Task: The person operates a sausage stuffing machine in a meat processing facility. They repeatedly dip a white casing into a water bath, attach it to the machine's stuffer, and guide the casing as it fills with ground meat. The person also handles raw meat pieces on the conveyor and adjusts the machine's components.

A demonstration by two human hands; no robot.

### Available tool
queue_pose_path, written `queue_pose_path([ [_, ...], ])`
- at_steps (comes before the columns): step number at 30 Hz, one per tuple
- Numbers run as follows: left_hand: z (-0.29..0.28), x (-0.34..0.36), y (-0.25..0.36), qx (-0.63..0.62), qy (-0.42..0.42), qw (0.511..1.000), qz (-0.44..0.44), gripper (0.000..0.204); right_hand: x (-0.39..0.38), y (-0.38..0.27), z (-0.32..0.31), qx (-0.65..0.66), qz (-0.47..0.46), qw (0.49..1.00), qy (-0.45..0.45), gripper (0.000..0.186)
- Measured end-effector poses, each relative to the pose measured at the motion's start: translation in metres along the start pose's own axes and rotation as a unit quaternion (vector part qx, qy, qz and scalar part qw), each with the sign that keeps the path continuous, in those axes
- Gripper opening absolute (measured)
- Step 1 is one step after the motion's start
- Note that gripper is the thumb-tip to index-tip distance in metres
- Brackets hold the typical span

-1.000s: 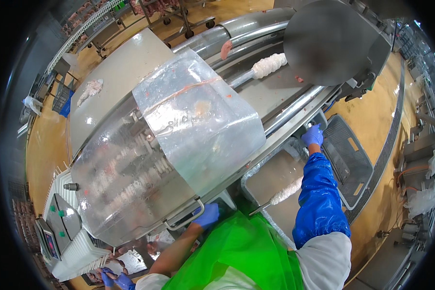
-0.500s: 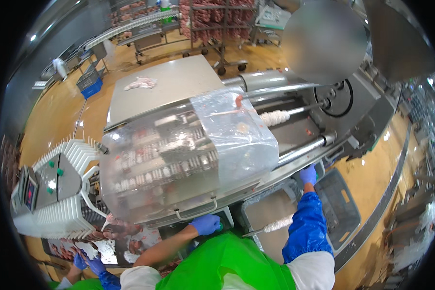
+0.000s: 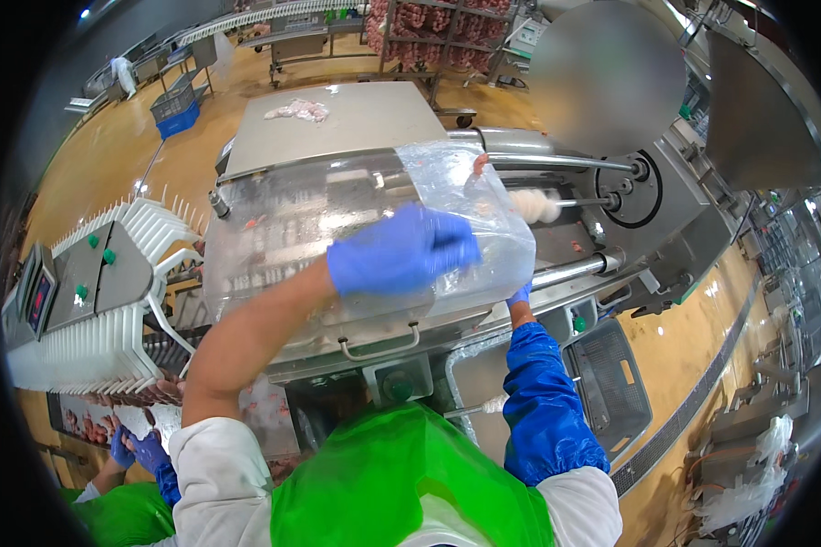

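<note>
My left hand (image 3: 401, 252), in a blue glove, is raised in front of the clear machine cover (image 3: 292, 219). Motion smears its fingers, so their grip is unclear. At the cover's lower right corner is my right hand (image 3: 520, 294), also gloved, its fingers hidden behind the cover's edge. A sheet of plastic film (image 3: 497, 242) drapes over that end of the cover. Just past the film, a gathered white casing (image 3: 534, 206) sits on a metal rod. One green button (image 3: 397, 386) lies below the cover handle (image 3: 380, 345), another green button (image 3: 578, 324) farther right.
A lined tub (image 3: 470, 365) below the machine holds a rod with white casing (image 3: 494, 403). Beside it stands a grey crate (image 3: 608, 383). To the left are a conveyor with white hooks (image 3: 87, 351) and a co-worker's gloved hands (image 3: 141, 447) handling sausages.
My left hand has left the green button and risen over the cover. My right hand has moved from the right-hand button up and left to the cover's corner. The view has shifted slightly.
</note>
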State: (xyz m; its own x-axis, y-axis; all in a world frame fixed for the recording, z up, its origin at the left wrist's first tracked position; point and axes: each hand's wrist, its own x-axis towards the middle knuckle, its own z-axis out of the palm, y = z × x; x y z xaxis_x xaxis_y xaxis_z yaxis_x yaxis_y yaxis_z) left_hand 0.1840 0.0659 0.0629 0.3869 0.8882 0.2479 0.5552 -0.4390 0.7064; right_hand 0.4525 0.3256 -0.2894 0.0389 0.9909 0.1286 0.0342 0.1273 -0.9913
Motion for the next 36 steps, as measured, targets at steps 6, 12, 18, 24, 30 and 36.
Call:
queue_pose_path([
  [6,0.0,0.118,-0.058,-0.065,0.205,0.977,0.018,0.028,0.012,0.041,-0.02,0.018,-0.008,1.0,0.023,0.026],
  [12,0.017,0.186,-0.144,0.058,0.13,0.989,-0.033,0.032,-0.002,0.0,0.006,-0.313,-0.124,0.941,-0.026,0.028],
  [18,0.007,0.184,-0.13,-0.127,0.029,0.985,-0.115,0.034,-0.016,-0.033,-0.005,-0.416,-0.123,0.9,-0.043,0.028],
  [24,0.013,0.202,-0.17,0.52,0.005,0.853,0.041,0.023,-0.022,-0.031,0.004,-0.349,-0.098,0.932,-0.025,0.027],
  [30,0.036,0.211,-0.142,0.193,0.228,0.945,-0.131,0.027,-0.001,-0.022,-0.029,-0.375,-0.132,0.916,-0.05,0.029],
  [36,0.004,0.074,-0.056,-0.054,0.226,0.968,-0.099,0.019,0.005,-0.021,-0.017,-0.428,-0.14,0.889,-0.084,0.032],
])
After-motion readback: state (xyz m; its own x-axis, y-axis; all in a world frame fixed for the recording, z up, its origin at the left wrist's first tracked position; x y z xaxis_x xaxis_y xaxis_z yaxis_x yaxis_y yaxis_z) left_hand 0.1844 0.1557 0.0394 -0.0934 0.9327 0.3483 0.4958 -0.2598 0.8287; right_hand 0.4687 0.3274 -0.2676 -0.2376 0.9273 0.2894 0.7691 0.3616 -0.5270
